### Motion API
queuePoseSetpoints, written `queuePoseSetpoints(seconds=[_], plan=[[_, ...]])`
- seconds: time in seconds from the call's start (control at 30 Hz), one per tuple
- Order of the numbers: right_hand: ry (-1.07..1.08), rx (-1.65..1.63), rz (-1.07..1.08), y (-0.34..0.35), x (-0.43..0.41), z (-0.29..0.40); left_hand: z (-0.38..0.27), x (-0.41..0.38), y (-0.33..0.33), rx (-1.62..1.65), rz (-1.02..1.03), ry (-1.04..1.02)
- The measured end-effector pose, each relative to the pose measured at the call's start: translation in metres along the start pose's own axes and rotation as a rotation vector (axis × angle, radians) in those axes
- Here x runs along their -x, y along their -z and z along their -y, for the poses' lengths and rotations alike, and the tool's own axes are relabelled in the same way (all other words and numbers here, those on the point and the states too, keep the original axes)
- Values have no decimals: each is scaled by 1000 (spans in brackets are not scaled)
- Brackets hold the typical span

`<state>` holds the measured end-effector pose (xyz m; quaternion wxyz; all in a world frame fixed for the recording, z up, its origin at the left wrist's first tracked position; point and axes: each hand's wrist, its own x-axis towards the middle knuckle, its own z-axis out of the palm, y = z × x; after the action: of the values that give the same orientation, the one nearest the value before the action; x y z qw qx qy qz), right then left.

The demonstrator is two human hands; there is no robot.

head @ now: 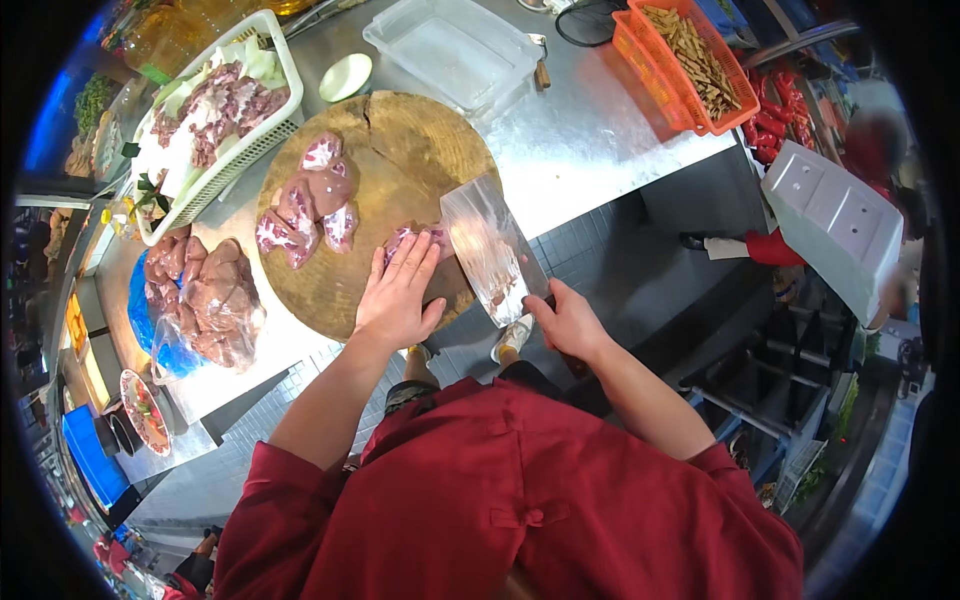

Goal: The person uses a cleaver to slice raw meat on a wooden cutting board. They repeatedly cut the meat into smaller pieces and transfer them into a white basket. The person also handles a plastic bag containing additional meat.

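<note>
My left hand lies flat, fingers extended, on a piece of raw meat at the right part of a round wooden chopping block. In my right hand is the handle of a broad cleaver; its wide blade lies over the block's right edge, against the right end of that piece. Bits of meat cling to the blade. Several raw kidney-like pieces with white fat rest on the block's left side. Whether the blade has cut into the piece under my fingers cannot be seen.
A white basket of sliced meat stands upper left, above a plastic bag of raw organs. Behind the block are a halved pale vegetable and a clear plastic tub. Orange baskets stand right. A person carries a white foam box.
</note>
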<state>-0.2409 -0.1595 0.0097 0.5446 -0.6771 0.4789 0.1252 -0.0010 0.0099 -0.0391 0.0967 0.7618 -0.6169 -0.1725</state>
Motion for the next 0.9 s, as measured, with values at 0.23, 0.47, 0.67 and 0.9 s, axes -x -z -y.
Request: queuePoseSetpoints(seconds=[0.23,0.47,0.67,0.9], plan=[[41,24,-45,-7,-31,18,5,0,-4,17,-47,-22],[36,115,-58,-9,-10,-13,5,0,0,36,-17,-23],[50,129,-62,-7,-29,16,9,1,-4,9,-19,-51],[56,79,-47,-23,-16,-18,8,3,-5,65,-79,-38]])
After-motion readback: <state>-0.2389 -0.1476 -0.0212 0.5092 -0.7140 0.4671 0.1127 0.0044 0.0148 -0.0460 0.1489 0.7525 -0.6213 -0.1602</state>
